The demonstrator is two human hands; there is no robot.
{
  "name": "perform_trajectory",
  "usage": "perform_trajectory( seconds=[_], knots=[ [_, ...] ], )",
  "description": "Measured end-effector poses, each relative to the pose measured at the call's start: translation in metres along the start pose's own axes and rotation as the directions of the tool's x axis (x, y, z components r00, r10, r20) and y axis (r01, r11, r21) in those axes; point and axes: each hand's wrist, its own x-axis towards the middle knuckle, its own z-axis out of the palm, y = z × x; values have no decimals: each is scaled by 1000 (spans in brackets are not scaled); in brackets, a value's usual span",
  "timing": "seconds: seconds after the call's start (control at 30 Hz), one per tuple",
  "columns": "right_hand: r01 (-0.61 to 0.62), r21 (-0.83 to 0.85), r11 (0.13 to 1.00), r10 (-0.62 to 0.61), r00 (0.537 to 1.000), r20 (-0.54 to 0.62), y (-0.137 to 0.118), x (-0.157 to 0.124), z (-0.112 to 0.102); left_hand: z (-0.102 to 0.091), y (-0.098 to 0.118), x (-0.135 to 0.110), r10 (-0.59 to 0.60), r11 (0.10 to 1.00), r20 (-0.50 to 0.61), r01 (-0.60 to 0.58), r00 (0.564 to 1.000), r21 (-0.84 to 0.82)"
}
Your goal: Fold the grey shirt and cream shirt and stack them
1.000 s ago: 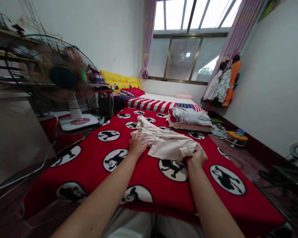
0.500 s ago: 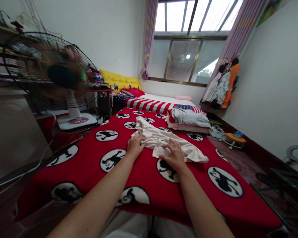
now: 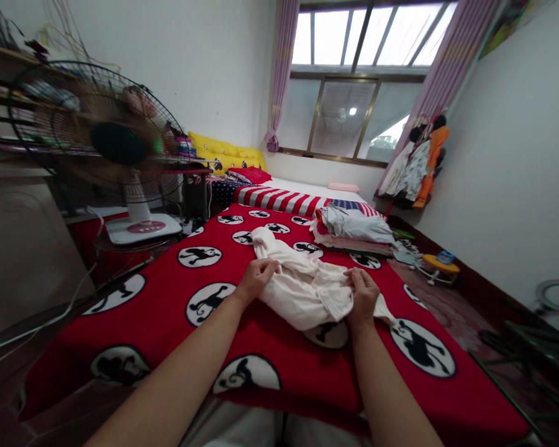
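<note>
A cream-white garment (image 3: 302, 292), its exact kind unclear, lies bunched on the red blanket (image 3: 158, 323) with black animal figures in white ovals. My left hand (image 3: 257, 277) pinches its left edge between thumb and fingers. On the other side, my right hand (image 3: 362, 292) grips the cloth's right edge. Between the two hands the near part of the fabric is lifted and sags slightly. One rolled end points away at the far left, and another end sticks out past my right wrist.
A folded clothes pile (image 3: 354, 226) rests at the blanket's far right. To the left a running fan (image 3: 118, 143) stands on a stool. Beyond is a bed with a striped cover (image 3: 284, 200). A yellow stool (image 3: 440, 264) is on the floor at right.
Both hands have closed on the garment after resting on it with fingers spread. My right hand has moved right, and the cloth between the hands is now raised and spread wider toward me.
</note>
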Motion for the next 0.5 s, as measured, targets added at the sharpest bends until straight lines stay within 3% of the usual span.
perform_trajectory(
  seconds=[0.1, 0.2, 0.27, 0.37, 0.43, 0.5],
  knots=[
    [-29, 30, 999, 29, 999, -15, -2, 2, -3, -1, -2, -1, -27, 1000, 8, 27, 1000, 8],
    [50, -100, 994, -49, 999, 10, 0, 1, -1, 0, -9, 1, -37, 996, -13, 38, 999, 75],
    [164, -273, 948, -125, 980, 153, 6, 0, 0, 2, -14, 2, -28, 990, 29, 24, 999, 138],
    [358, -485, 798, -161, 902, 401, 17, 0, 1, 6, -21, 0, -30, 974, 135, -2, 990, 227],
    [428, -554, 714, -154, 867, 473, 23, 1, 1, 8, -25, -1, -47, 961, 180, -5, 983, 278],
    [443, -580, 683, -151, 863, 482, 26, 2, 1, 9, -27, -2, -67, 947, 205, -3, 976, 321]
  ],
)
